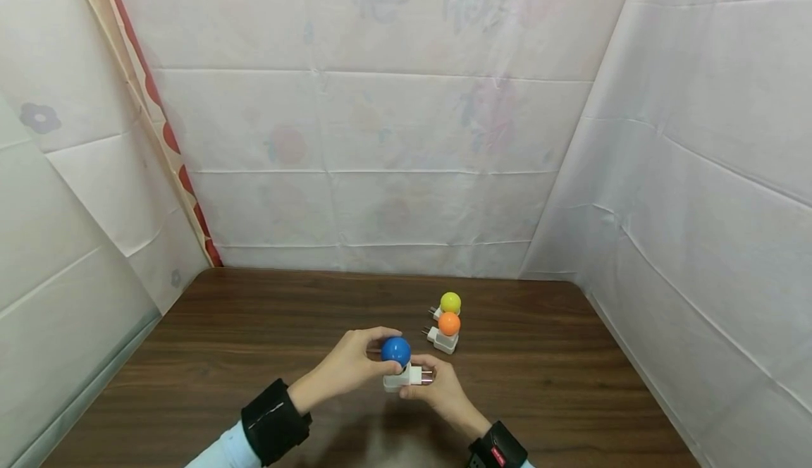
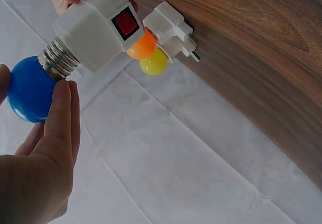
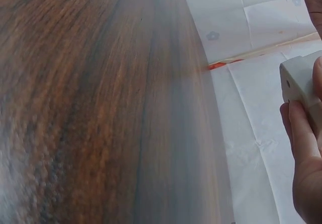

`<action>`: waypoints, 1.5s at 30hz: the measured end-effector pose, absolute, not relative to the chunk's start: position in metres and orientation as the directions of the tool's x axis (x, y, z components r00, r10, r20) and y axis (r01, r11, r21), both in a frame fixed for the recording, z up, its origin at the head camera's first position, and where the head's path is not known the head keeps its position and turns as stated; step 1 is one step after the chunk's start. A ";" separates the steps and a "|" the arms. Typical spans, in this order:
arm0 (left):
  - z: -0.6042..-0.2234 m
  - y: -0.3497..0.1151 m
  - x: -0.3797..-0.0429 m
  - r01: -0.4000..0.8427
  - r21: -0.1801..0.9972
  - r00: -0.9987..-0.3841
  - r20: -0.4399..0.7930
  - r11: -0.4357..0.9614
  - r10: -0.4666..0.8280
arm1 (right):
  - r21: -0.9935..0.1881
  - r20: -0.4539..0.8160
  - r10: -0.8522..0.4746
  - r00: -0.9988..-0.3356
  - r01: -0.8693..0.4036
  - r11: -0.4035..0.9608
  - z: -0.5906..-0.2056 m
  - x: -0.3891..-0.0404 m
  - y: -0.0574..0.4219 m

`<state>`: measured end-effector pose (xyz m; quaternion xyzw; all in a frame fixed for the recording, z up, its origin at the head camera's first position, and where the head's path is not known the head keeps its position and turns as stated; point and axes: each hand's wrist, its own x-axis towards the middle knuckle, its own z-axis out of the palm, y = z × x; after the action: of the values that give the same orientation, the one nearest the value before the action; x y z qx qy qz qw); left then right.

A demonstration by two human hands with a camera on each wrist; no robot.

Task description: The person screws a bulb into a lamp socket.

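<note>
Between thumb and fingers my left hand (image 1: 354,361) pinches a round blue light bulb (image 1: 396,351). My right hand (image 1: 446,392) grips a white plug-in lamp socket (image 1: 401,379), its metal prongs pointing right in the head view. In the left wrist view the silver screw thread (image 2: 59,59) of the bulb shows between the blue globe and the socket, partly out of it. A red switch (image 2: 125,23) sits on the socket's face. Both things are held above the table. The right wrist view catches only an end of the white socket (image 3: 301,78) under the fingers.
Beyond my hands, slightly right, an orange bulb (image 1: 449,323) stands in a white plug socket (image 1: 443,341). Just behind it is a yellow-green bulb (image 1: 450,302) in another socket. White sheets (image 1: 380,137) hang round the dark wooden table (image 1: 266,320) at the back and sides.
</note>
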<state>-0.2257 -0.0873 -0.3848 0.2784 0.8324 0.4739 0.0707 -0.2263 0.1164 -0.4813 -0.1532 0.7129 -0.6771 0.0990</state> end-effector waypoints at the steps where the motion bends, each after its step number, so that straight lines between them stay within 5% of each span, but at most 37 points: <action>1: -0.385 -0.087 -0.226 0.397 0.828 -0.834 0.146 0.395 0.532 | -0.996 0.064 -0.353 -0.934 -0.082 0.036 -0.480 -0.226 0.116; 13: -0.387 -0.086 -0.224 0.370 0.866 -0.834 0.149 0.338 0.531 | -0.997 0.040 -0.355 -0.934 -0.061 0.048 -0.455 -0.213 0.114; 30: -0.382 -0.089 -0.233 0.388 0.828 -0.802 0.087 0.405 0.591 | -1.000 0.015 -0.338 -0.941 -0.021 0.014 -0.471 -0.222 0.117; 45: -0.359 -0.081 -0.227 0.490 0.631 -0.845 0.173 0.601 0.506 | -0.999 0.011 -0.332 -0.943 -0.021 0.024 -0.453 -0.213 0.114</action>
<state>-0.2269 -0.0809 -0.3588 0.2783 0.8948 0.3490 0.0118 -0.2135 0.1140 -0.4526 -0.1246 0.7066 -0.6873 0.1131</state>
